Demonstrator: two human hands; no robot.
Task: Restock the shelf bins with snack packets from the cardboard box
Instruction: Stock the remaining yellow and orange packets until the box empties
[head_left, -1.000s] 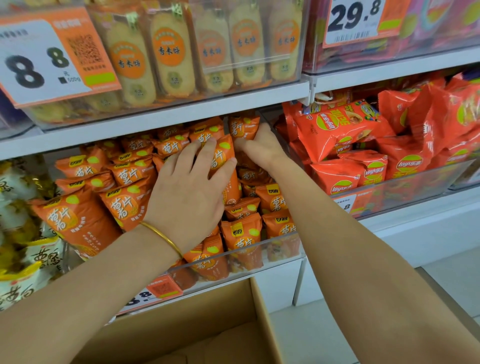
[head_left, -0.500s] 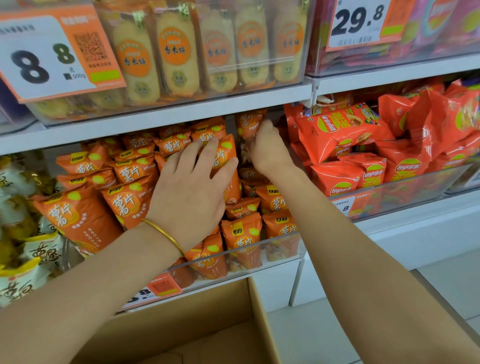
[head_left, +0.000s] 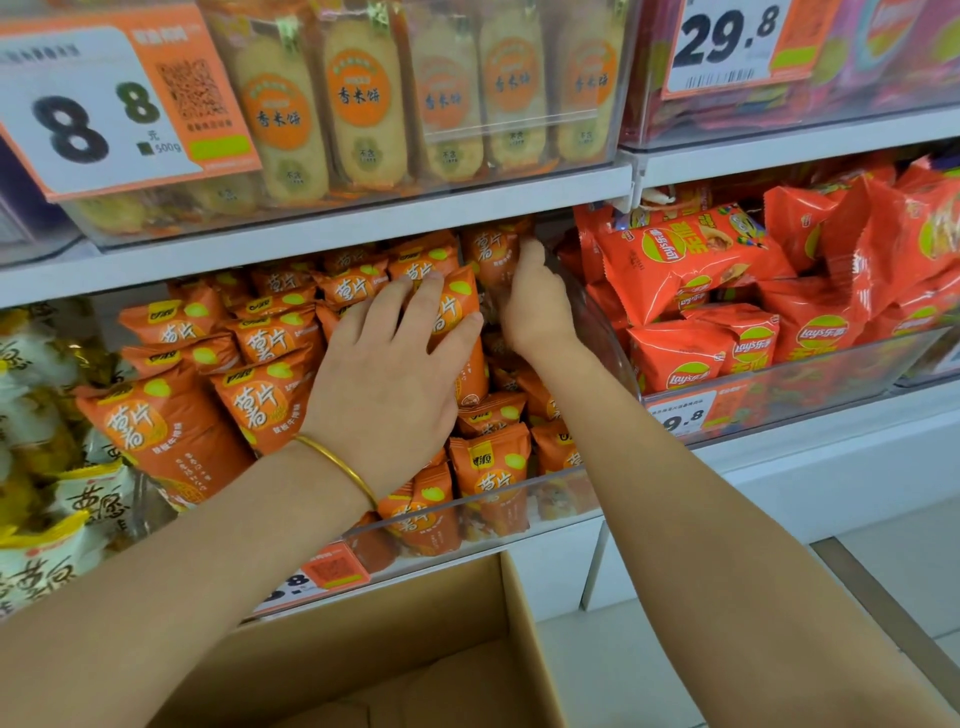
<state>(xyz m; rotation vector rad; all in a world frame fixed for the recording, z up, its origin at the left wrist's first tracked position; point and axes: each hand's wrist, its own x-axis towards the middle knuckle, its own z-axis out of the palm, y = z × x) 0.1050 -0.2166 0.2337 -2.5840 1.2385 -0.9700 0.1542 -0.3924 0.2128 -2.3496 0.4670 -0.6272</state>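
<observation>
- The person's left hand (head_left: 395, 374) lies flat on the heap of orange snack packets (head_left: 260, 400). Its fingers are spread wide and straight, pressing down on the top packets rather than gripping any of them.
- There's a thin gold bangle (head_left: 337, 465) on that wrist.
- The right hand (head_left: 535, 306) sits at about 1 o'clock from the left one, turned edge-on and reaching deep into the back right corner. Its fingertips are up against an orange packet there, but they're half hidden, so it's hard to tell whether it's pinching that packet or only touching it.
- The packets are piled in the clear plastic shelf bin (head_left: 519, 488) in the middle of the view, right up to the front rim.
- The brown cardboard box (head_left: 389, 623) sits open at 6 o'clock, just below the bin. Only bare cardboard shows inside.
- At 3 o'clock the next bin holds shiny red crisp bags (head_left: 691, 260).
- At 9 o'clock there are white and yellow packets (head_left: 36, 519).
- At 12 o'clock, on the shelf above, pale rice cracker packs (head_left: 358, 114) stand upright behind clear plastic. An orange-and-white price card (head_left: 104, 114) reading 8.8 is at 10 o'clock.
</observation>
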